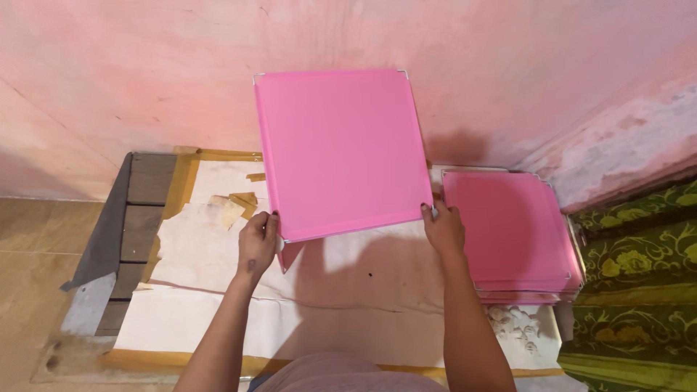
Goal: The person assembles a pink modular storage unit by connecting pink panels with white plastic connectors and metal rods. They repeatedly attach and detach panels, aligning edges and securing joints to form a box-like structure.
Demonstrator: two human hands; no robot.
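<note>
Pink panel (340, 152) stands tilted against the wall (145, 80); my left hand (258, 243) and right hand (443, 229) each clamp a lower corner. I'd grip evenly, clear of the stack (515, 232).

Bright pink square panel (340, 152) with silver corners, deeper pink stack of panels (512, 236), mottled pale pink wall (145, 80), white paper sheet (319, 297) edged in tan tape, green cloth (639, 290) with yellow floral pattern

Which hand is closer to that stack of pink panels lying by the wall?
The right hand, just beside the stack of pink panels. The left hand grips the held panel at its far corner.
</note>
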